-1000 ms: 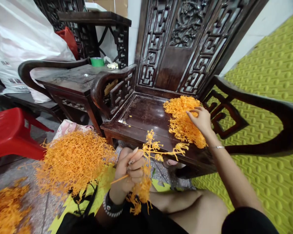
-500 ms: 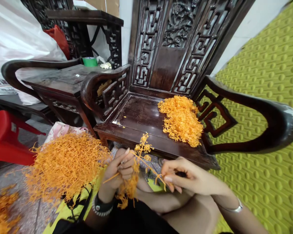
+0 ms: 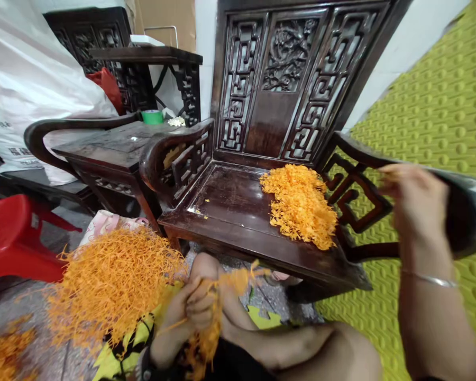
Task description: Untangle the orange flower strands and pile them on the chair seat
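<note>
My left hand is closed around a bunch of orange branching sprigs. Some sprigs hang below the fist, and a blurred tip sticks out to the right over my knees. Raised at the far right, my right hand is in front of the chair's curved armrest, fingers pinched together. Motion blur hides what, if anything, is between them. On the chair seat lies a pile of frilly orange pieces. To my left is a large heap of thin orange stems.
A red plastic stool stands at the left, near a big white sack. Green tape lies on the dark side table. More orange pieces are on the floor, lower left. A yellow bumpy mat stretches along the right.
My right hand has left the sprig beside my left hand and swung up and right to the armrest. My left hand keeps its bunch. The view has shifted slightly.
</note>
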`<state>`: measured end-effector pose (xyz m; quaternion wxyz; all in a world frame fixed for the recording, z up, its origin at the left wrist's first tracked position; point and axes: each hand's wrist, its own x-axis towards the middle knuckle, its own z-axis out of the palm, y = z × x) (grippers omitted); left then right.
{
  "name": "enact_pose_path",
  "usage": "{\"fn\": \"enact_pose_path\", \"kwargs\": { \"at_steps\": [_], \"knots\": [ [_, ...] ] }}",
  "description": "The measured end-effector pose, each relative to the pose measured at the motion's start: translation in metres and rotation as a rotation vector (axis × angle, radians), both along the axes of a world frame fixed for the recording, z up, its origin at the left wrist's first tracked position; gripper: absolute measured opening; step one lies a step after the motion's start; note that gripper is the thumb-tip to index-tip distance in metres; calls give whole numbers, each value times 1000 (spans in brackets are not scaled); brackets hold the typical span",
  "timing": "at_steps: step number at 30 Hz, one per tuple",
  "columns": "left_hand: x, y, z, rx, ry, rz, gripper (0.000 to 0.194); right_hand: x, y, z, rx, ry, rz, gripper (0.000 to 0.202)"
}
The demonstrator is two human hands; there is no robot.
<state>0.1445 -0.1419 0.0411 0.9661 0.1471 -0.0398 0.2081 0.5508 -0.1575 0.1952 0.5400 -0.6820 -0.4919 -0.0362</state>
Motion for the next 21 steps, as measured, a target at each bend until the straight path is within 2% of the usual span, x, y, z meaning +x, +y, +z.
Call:
{"fn": "enact_pose_path", "kwargs": {
  "at_steps": [1, 3, 5, 7, 9, 11, 12, 14, 15, 16, 18, 21],
  "knots": [
    [8, 1, 1, -45, -22, 106, 58, 10, 22, -7, -27, -6, -43, 37],
    [24, 1, 8, -84, -34, 253, 57, 18, 60, -25, -140, 2, -14, 34],
    [37, 0, 17, -78, -9, 311, 51, 15, 86, -44, -176, 5, 20, 36],
    [44, 2, 24, -56, 30, 321, 40, 0, 93, -58, -137, -5, 19, 39],
    [46, 5, 28, -33, 36, 336, 31, -24, 83, -68, -74, -25, 29, 38],
    [47, 10, 29, -16, 25, 357, 26, -57, 58, -78, -58, -7, 139, 39],
    [47, 13, 28, -9, 17, 361, 24, -76, 43, -85, -103, 18, 260, 41],
    [50, 18, 27, 6, 14, 360, 22, -117, 15, -102, -235, 298, 726, 55],
    [52, 19, 26, 14, 23, 357, 22, -138, 3, -110, -240, 387, 868, 61],
    [56, 19, 25, 26, 41, 358, 23, -158, -6, -118, -243, 474, 936, 64],
    [63, 14, 24, 72, 90, 378, 26, -194, -14, -128, -198, 670, 928, 61],
    [71, -1, 21, 143, 124, 459, 33, -228, -11, -130, -135, 1029, 794, 27]
  ]
}}
